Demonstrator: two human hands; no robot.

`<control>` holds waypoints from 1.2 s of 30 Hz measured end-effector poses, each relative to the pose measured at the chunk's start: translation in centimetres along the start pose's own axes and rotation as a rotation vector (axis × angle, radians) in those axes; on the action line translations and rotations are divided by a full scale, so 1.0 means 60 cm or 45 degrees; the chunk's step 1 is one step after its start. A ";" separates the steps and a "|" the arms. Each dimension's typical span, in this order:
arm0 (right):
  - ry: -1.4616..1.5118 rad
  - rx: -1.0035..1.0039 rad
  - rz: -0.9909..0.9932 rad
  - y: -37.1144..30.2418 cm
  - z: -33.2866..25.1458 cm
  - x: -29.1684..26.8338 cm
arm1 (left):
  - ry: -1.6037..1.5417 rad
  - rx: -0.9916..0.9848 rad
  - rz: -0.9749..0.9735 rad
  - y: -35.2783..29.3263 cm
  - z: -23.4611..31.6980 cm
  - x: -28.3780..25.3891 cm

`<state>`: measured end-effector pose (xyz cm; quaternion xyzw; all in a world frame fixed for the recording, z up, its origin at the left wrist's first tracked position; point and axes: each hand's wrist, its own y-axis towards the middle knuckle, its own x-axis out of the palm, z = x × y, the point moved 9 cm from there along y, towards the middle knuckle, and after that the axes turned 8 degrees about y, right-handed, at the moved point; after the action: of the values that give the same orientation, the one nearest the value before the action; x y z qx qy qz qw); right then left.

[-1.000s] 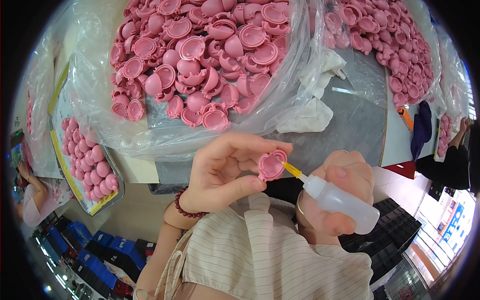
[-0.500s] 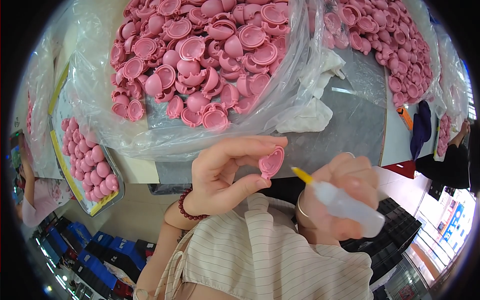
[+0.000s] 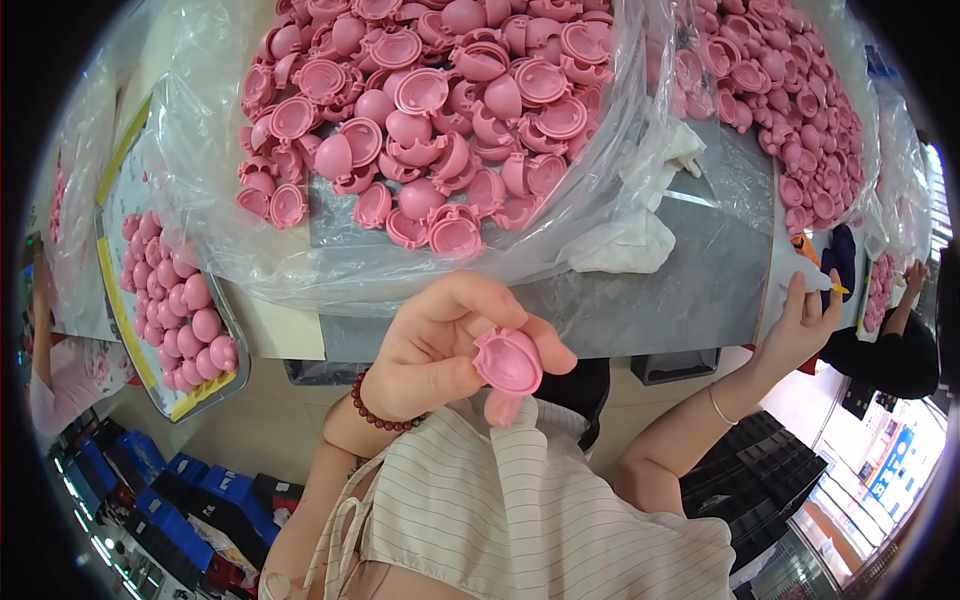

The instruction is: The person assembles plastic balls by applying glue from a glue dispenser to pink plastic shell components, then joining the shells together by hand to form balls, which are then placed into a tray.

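Observation:
Held before my chest between thumb and fingers of my left hand is a pink plastic half shell, its rimmed hollow side showing. My right hand reaches far out to the right, over the table's right part. Its fingers are around a whitish squeeze bottle with a yellow nozzle, which points right. Just behind the bottle are an orange tool-like thing and a dark purple cloth. Ahead of my left hand lies a heap of pink shell halves on clear plastic.
A tray with rows of pink balls stands at the left. More small pink parts are piled at the far right. Crumpled white cloth lies on the grey tabletop. Other people sit at both sides.
My right hand has carried the squeeze bottle from beside the shell out to the far right. My left hand has turned the pink half shell and brought it slightly left and down.

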<state>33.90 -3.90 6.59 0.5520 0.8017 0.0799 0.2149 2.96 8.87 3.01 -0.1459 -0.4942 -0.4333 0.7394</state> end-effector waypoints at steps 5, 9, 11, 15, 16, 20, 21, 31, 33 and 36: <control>-0.172 -0.333 0.237 -0.006 -0.053 -0.015 | -0.054 -0.034 -0.020 -0.002 0.000 0.001; -0.034 -0.720 0.250 -0.017 -0.122 -0.012 | 0.111 -0.048 0.163 0.001 -0.009 -0.005; -0.445 -0.798 -0.233 -0.010 -0.145 0.084 | 0.350 -0.042 0.324 -0.005 -0.006 -0.021; -0.587 -0.815 -0.821 0.004 -0.141 0.196 | 0.338 -0.022 0.278 -0.001 -0.006 -0.015; -0.709 -0.806 -0.917 0.005 -0.120 0.210 | 0.347 -0.033 0.278 0.000 -0.007 -0.014; -0.801 -0.723 -1.040 0.011 -0.095 0.222 | 0.337 -0.021 0.279 -0.001 -0.004 -0.012; -0.758 -0.669 -1.045 0.012 -0.091 0.220 | 0.338 -0.031 0.277 -0.001 -0.005 -0.013; -0.671 -0.554 -0.903 0.016 -0.093 0.205 | 0.419 -0.062 0.274 0.000 -0.006 -0.012; -0.437 -0.136 -1.037 0.005 -0.083 0.195 | 0.414 -0.058 0.292 0.003 -0.008 -0.012; -0.042 0.224 -1.213 -0.050 -0.076 0.200 | 0.424 -0.044 0.318 0.002 -0.006 -0.014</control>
<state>25.83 6.48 6.50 0.1407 0.9655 -0.1041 0.1927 3.16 9.12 2.11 -0.1451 -0.3357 -0.3648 0.8562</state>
